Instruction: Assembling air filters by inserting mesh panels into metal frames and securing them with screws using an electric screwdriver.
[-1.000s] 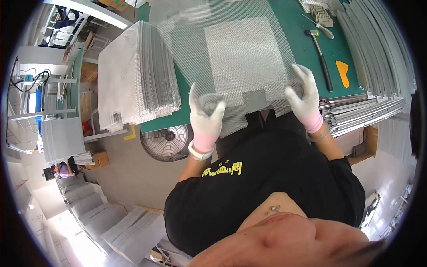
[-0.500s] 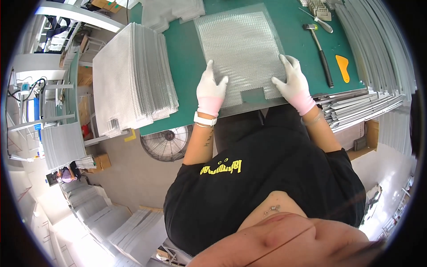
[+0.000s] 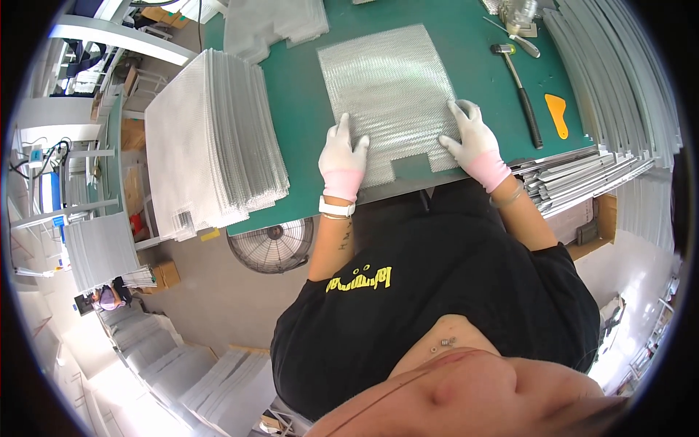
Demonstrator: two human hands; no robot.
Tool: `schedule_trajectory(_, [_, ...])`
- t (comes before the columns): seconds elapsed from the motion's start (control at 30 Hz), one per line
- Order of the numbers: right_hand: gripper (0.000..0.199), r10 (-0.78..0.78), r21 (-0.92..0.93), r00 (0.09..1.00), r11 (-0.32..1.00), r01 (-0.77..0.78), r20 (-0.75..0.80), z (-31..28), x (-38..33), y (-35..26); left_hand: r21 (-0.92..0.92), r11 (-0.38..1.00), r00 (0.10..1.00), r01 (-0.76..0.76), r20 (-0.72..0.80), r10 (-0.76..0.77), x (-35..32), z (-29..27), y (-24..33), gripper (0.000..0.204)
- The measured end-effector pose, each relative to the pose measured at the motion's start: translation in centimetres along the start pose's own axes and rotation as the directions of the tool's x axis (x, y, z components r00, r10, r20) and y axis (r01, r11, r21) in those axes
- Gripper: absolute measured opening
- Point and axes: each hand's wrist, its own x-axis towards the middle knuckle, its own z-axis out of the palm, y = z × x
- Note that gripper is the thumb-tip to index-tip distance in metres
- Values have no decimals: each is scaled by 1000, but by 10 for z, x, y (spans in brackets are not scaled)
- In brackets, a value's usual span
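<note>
A silvery rectangular mesh sheet (image 3: 393, 87) with a square notch in its near edge lies on the green-topped table (image 3: 297, 95). Whether several sheets are layered there is hard to tell. My left hand (image 3: 342, 154), in a white glove with a pink cuff, holds its left edge, with the thumb apart from the fingers. At the right edge my right hand (image 3: 475, 142), gloved alike, grips with the thumb on the mesh and the fingers bent round the side; those fingertips are partly hidden.
A tall stack of mesh sheets (image 3: 218, 138) stands left, more sheets (image 3: 273, 22) far left. On the right lie a hammer (image 3: 523, 95), a screwdriver (image 3: 526, 46), an orange scraper (image 3: 556, 115) and metal strips (image 3: 582, 175). A floor fan (image 3: 273, 246) sits below the table's near edge.
The mesh's outline is now even; the margin of mesh that stuck out along its far and right sides no longer shows. Both hands remain at the side edges. The view has shifted slightly.
</note>
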Motion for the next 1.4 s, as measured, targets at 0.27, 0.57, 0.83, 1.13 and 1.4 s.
schedule_trajectory(0.27, [55, 15, -136, 989, 991, 4, 145, -38, 24, 2, 74, 988, 986, 133, 86, -140, 15, -21, 28, 64])
schedule_trajectory(0.57, [64, 269, -234, 885, 898, -374, -381, -122, 297, 161, 249, 949, 972, -194, 180, 151, 11, -16, -11, 61])
schedule_trajectory(0.83, [59, 313, -240, 949, 925, -296, 35, -144, 380, 163, 282, 951, 981, -124, 176, 76, 12, -28, -13, 52])
schedule_trajectory(1.13, [76, 112, 243, 541, 954, 178, -834, -219, 275, 91, 169, 960, 959, -221, 219, 182, 44, -24, 2, 42])
schedule_trajectory(1.4, [104, -127, 304, 513, 675, 672, -849, -64, 133, 9, 258, 916, 935, -306, -100, 340, 22, -42, 56, 64])
